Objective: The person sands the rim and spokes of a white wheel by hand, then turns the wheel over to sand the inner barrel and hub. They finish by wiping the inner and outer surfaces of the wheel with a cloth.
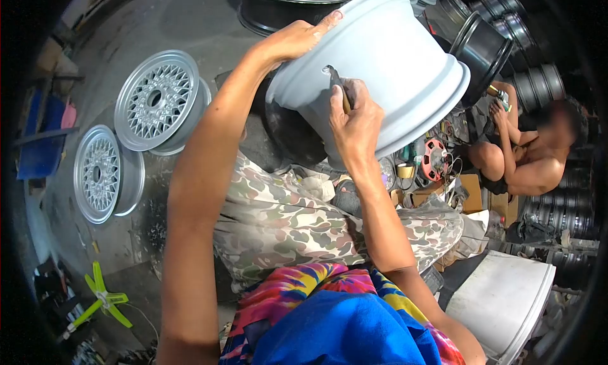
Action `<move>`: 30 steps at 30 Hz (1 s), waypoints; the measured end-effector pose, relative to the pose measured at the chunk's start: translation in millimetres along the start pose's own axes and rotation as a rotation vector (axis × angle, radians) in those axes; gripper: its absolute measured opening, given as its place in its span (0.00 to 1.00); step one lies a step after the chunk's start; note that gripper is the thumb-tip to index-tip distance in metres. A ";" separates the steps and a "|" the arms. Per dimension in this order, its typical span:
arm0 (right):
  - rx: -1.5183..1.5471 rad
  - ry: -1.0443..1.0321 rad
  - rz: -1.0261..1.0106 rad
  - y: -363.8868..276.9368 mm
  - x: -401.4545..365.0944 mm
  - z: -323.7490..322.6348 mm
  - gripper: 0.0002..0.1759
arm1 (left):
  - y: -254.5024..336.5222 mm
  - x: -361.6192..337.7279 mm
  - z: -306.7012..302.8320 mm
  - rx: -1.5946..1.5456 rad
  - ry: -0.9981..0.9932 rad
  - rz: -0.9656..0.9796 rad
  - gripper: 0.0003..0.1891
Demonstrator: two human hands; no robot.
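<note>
A large light-grey wheel rim (392, 67) lies tilted on its side in front of me, its barrel facing up. My left hand (294, 40) rests on the rim's upper left edge, thumb along the lip, fingers partly hidden behind it. Pinched in my right hand (358, 121) is a slim dark tool (335, 80), its tip at a small hole (327, 69) in the barrel. Under the rim, a dark round support (285, 127) shows in part.
Two silver mesh wheels (155, 99) (98, 173) stand at left, above a green fan (101, 295). At right, a person (532, 146) crouches near black rims (481, 48). A red round part (434, 159) and tape roll (406, 170) lie nearby. A white bucket (500, 301) stands lower right.
</note>
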State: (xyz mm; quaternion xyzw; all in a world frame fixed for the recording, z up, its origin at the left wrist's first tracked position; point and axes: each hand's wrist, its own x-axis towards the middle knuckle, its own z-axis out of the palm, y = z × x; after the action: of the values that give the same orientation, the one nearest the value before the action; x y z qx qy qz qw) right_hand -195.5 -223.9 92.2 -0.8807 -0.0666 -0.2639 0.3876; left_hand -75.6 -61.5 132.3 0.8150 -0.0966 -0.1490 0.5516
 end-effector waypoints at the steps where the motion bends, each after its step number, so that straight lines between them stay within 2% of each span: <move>1: -0.009 -0.011 -0.007 -1.0 -0.4 0.9 0.08 | -1.1 1.5 0.4 0.035 0.023 0.019 0.55; 7: 0.235 0.019 0.071 0.9 -5.8 5.2 0.08 | -0.5 2.0 0.7 0.042 0.004 0.010 0.55; 14: 0.235 -0.023 0.129 -2.4 -8.6 7.3 0.06 | -1.5 2.1 1.5 0.017 0.029 0.017 0.55; 16: 0.133 0.036 0.096 -4.3 -7.4 3.9 0.06 | -0.8 2.4 -0.8 0.027 0.003 0.008 0.56; 19: 0.101 0.002 -0.004 -5.6 -4.0 1.5 0.06 | -0.4 -0.4 -0.5 0.031 -0.014 0.006 0.56; 23: 0.028 -0.015 -0.016 -8.2 4.4 -6.0 0.06 | -1.4 1.1 0.1 0.066 0.009 0.027 0.57; 26: -0.132 -0.027 -0.095 -6.7 2.9 -4.6 0.06 | -3.0 3.5 -0.6 0.041 0.003 -0.005 0.56; 28: 0.118 -0.018 0.088 -8.1 1.7 0.1 0.06 | -3.8 5.6 -1.1 0.038 -0.005 -0.003 0.56; 30: 0.161 -0.040 0.133 -0.9 4.3 -3.6 0.06 | -6.2 7.4 -1.5 0.036 -0.016 -0.003 0.55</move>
State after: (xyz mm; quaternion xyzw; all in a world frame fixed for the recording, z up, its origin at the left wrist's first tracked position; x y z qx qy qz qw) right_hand -193.7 -226.3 97.0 -0.8543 -0.0368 -0.2135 0.4724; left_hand -68.2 -60.3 126.0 0.8236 -0.1026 -0.1544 0.5360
